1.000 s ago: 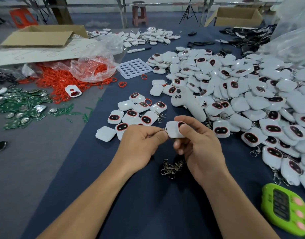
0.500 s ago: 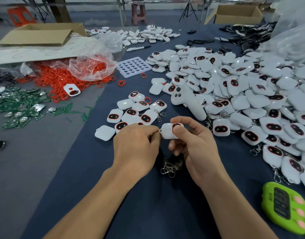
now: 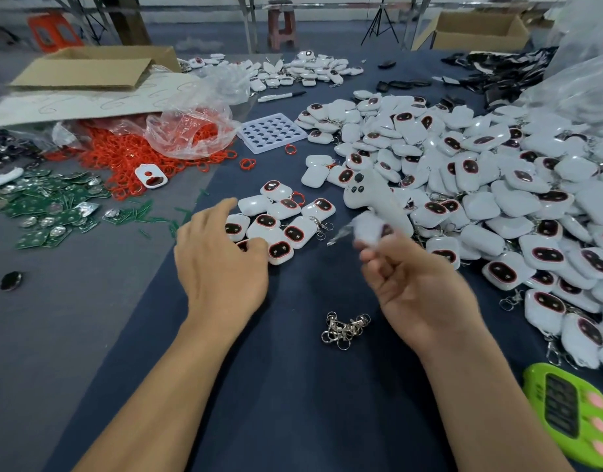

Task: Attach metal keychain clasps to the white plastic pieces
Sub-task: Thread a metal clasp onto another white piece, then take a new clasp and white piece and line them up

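My right hand (image 3: 416, 284) holds a blurred white plastic piece (image 3: 368, 229) at its fingertips, a metal clasp dangling from the piece's left end. My left hand (image 3: 218, 260) hovers with relaxed fingers over a small cluster of white pieces (image 3: 279, 219) and holds nothing. A little heap of loose metal keychain clasps (image 3: 344, 330) lies on the dark cloth between my wrists. A big pile of white pieces (image 3: 497, 199), many with clasps on, fills the right side.
A white handheld tool (image 3: 371, 199) lies at the pile's left edge. Red rubber rings (image 3: 130, 158) spill from a plastic bag; green circuit boards (image 3: 51, 209) lie far left. A white hole tray (image 3: 271, 132), a cardboard box (image 3: 89, 68) and a green timer (image 3: 569, 413) surround the work spot.
My hands have parted. The left let go of the piece and moved left over the small cluster; the right swings the piece, clasp hanging from it, up and to the right.
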The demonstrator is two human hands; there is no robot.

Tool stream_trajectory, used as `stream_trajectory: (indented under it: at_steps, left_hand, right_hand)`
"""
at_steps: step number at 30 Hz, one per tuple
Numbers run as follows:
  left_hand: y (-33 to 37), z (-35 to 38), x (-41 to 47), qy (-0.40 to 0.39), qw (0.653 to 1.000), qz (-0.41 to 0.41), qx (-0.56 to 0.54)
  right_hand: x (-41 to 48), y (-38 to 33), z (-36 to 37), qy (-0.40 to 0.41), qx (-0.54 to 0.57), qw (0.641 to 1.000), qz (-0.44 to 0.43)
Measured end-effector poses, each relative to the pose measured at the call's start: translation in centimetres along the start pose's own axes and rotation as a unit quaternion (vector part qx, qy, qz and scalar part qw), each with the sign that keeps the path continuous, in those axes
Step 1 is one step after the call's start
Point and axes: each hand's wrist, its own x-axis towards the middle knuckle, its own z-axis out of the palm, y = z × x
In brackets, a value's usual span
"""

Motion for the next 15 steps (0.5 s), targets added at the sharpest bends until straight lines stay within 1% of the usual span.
stream_trajectory:
  at_steps: [1, 2, 3, 4, 5, 7, 9, 12, 15]
  left_hand:
    - [0.0, 0.2, -0.1, -0.009, 1.0, -0.002, 0.0]
    - [-0.1, 0.3, -0.2, -0.017, 1.0, -0.002, 0.001]
    - [-0.1, 0.5, -0.3, -0.024, 1.0, -0.001, 0.003]
    - [-0.2, 0.6, -0.2, -0.03, 1.0, -0.001, 0.007]
    - [-0.3, 0.6, -0.2, -0.037, 0.999, -0.002, 0.012]
    - [-0.4, 0.6, 0.1, -0.05, 0.998, 0.001, 0.023]
    - [-0.3, 0.5, 0.2, -0.051, 0.998, 0.012, 0.031]
    - [-0.2, 0.3, 0.2, -0.04, 0.998, 0.028, 0.035]
    - [-0.4, 0.1, 0.2, -0.073, 0.993, 0.051, 0.079]
  right_hand:
    - [0.0, -0.8, -0.6, -0.031, 0.085, 0.996, -0.021]
    - [-0.1, -1.5, -1.1, -0.081, 0.153, 0.984, -0.041]
    - [-0.3, -2.0, -1.6, -0.131, 0.185, 0.973, -0.051]
    - [-0.4, -2.2, -1.7, -0.156, 0.176, 0.97, -0.056]
    - [-0.3, -2.0, -1.8, -0.159, 0.139, 0.975, -0.061]
    - [-0.1, -1.1, -1.8, -0.135, 0.05, 0.988, -0.063]
    - [0.1, -0.3, -1.5, -0.111, -0.012, 0.992, -0.055]
    - [0.3, 0.0, -1.2, -0.107, -0.055, 0.992, -0.04]
    - [0.2, 0.1, -1.2, -0.115, -0.068, 0.991, -0.034]
